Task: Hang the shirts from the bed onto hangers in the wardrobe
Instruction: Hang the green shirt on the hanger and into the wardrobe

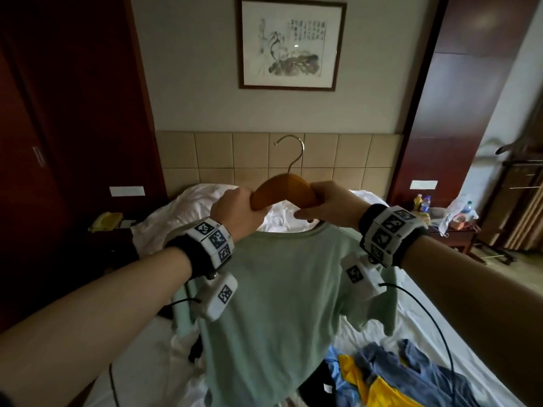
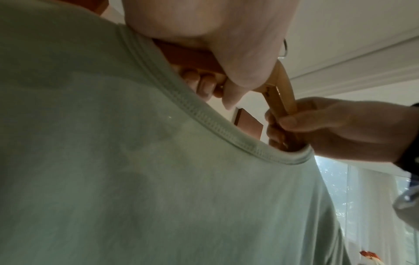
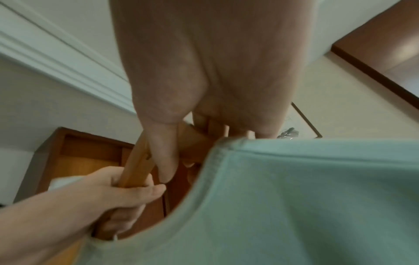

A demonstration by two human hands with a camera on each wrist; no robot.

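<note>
The left hand (image 1: 236, 211) grips one arm of the wooden hanger (image 1: 283, 189), and the right hand (image 1: 332, 208) is curled round the other arm. The green shirt (image 1: 273, 304) hangs just below both hands, its neckline stretched across the hanger's arms. The shoulders look only partly seated, so each hand would do well to ease the collar outward evenly and keep the hook (image 1: 289, 151) upright. More shirts (image 1: 390, 374) lie on the bed (image 1: 141, 362) below the right hand.

Looks like a hotel bedroom: bed (image 1: 440, 304) with padded headboard (image 1: 323, 154), framed ink painting (image 1: 291, 44), dark wood nightstands (image 1: 452, 233).
</note>
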